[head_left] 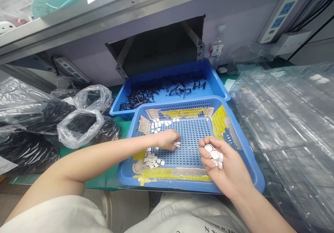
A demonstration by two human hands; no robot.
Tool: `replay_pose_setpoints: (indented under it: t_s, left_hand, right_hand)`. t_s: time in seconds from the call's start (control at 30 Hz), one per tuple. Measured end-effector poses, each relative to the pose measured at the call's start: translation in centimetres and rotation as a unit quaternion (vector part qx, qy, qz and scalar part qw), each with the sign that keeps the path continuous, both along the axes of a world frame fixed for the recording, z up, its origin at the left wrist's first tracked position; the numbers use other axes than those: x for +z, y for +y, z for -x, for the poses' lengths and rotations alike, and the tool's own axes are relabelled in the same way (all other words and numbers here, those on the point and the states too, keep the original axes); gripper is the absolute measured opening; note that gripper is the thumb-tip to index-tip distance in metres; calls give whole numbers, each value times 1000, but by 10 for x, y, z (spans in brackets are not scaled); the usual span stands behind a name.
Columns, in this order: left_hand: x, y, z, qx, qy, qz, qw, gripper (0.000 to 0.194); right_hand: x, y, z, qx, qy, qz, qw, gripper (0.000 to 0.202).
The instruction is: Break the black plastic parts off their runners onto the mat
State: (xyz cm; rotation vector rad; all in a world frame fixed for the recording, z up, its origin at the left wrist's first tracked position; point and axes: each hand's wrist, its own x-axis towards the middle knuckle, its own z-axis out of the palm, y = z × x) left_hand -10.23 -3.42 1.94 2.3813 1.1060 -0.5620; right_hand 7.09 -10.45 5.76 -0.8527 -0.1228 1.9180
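Several small white pieces are cupped in the right hand, its fingers curled around them. More are pinched between the fingertips of the left hand. Both hands are held over a blue perforated basket, where loose white pieces are scattered beyond and nearer than the left hand. Beyond both hands, black parts are spread in a blue tray; clear plastic trays are piled right of the right hand.

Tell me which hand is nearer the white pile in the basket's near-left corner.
Left. The left hand is just beyond the pile and to its right; the right hand, holding more white pieces, is farther right, across the basket.
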Motion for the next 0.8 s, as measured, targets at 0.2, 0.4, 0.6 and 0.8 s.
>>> replay_pose_setpoints:
  t_s: [0.2,0.4,0.6,0.8]
  left_hand:
    - [1,-4,1,37,-31,13,999,16]
    - [-1,2,7,108,-99,154,977,12]
    - [17,10,7,182,-180,246,935,11]
    - [76,6,-20,118,-291,202,928,13]
  right_hand:
    - [-2,0,1,-14,-2,7,1000,8]
    - [-2,2,2,-51,8,34,998,3]
    - [-1,6,3,-102,-9,82,991,11]
    - [-2,6,5,-38,9,59,998,9]
